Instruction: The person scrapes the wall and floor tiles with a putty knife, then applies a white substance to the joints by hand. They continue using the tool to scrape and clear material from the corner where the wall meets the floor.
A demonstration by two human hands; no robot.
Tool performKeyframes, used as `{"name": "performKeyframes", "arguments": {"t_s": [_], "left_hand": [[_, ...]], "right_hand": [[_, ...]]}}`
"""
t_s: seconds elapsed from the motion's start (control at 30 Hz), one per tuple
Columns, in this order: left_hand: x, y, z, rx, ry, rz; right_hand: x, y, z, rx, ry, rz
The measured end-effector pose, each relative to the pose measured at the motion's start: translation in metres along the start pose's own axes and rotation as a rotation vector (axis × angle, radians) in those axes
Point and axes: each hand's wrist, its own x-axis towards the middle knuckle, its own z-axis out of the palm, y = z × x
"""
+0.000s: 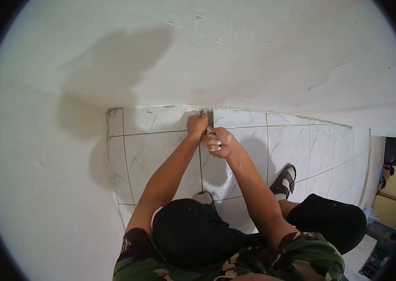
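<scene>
My left hand (197, 125) is closed, its fingertips down at the joint where the tiled floor meets the wall. Just below and to its right, my right hand (219, 142) is curled with the fingers folded in, white paste smeared over them. The two hands nearly meet. A narrow dark strip (210, 118) shows between them, running toward the wall; I cannot tell whether it is a tool blade or a gap in the tiles. The white marbled floor tiles (240, 140) lie under both hands, with dark joints between them.
A pale plastered wall (254, 61) rises ahead, and another wall (43, 187) stands at the left, meeting it in a corner. My sandalled foot (284, 180) and bent knee (329, 215) are at the right. Farther right are a clear plastic bottle (371, 215) and a yellowish cabinet (389, 210).
</scene>
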Motion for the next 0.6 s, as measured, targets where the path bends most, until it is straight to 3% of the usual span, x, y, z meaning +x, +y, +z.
{"name": "performKeyframes", "arguments": {"t_s": [0.17, 0.23, 0.33, 0.47, 0.53, 0.6], "left_hand": [[0.005, -0.005, -0.007, 0.004, -0.006, 0.003], [0.003, -0.021, -0.01, -0.058, -0.039, -0.114], [0.014, -0.013, -0.014, 0.04, -0.017, 0.018], [0.004, 0.017, -0.02, -0.076, -0.063, -0.116], [0.013, -0.002, -0.019, 0.003, -0.016, 0.008], [0.005, -0.013, -0.019, -0.088, -0.059, 0.004]], "right_hand": [[-0.01, 0.012, 0.021, -0.028, 0.07, -0.049], [-0.013, 0.018, 0.014, -0.028, 0.071, -0.01], [-0.005, 0.011, 0.023, -0.031, 0.058, 0.045], [0.007, 0.009, 0.032, -0.033, 0.044, -0.11], [0.004, 0.011, 0.03, -0.05, 0.029, -0.063], [0.002, 0.014, 0.022, -0.073, 0.05, -0.004]]}}
